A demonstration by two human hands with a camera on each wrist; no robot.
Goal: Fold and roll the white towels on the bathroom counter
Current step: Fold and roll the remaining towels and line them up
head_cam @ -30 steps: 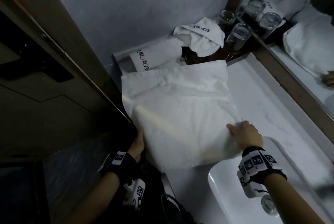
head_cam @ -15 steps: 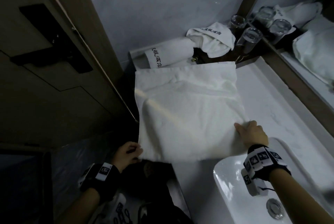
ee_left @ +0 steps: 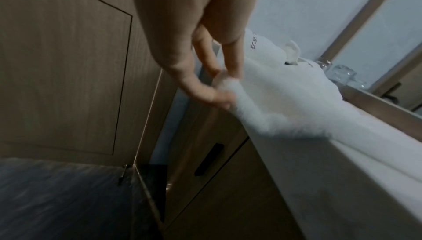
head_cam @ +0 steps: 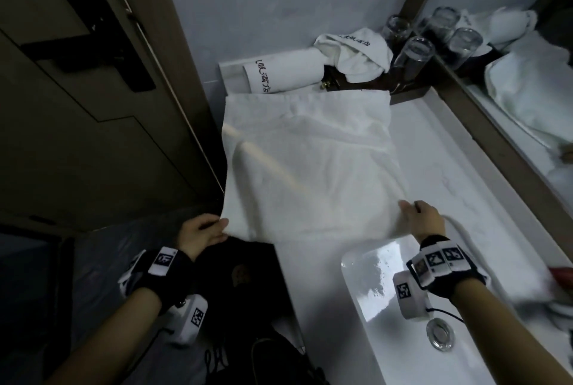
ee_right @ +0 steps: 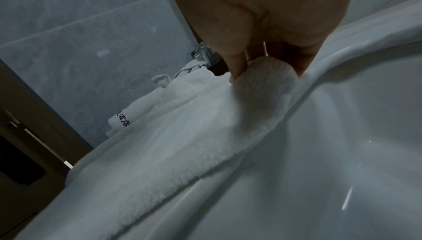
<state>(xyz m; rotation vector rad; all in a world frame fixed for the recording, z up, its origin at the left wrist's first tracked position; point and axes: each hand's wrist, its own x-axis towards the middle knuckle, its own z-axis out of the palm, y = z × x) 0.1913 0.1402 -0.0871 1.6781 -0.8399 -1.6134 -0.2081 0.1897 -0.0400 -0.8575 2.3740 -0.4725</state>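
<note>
With both near corners of the towel (head_cam: pixel 310 173) pinched, left hand (head_cam: pixel 198 234) off the counter (head_cam: pixel 434 148) edge and right hand (head_cam: pixel 423 221) by the sink (head_cam: pixel 403 338), folding's underway; next likely needs lifting that edge away from the fingers.

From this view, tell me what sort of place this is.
Probably a hotel bathroom: a white sink set in the counter, a wall mirror, upturned glasses, and a rolled towel with printed lettering.

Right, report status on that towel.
Left hand and right hand each pinch a near corner. Large towel flat on counter, unrolled. Sink right beside.
</note>
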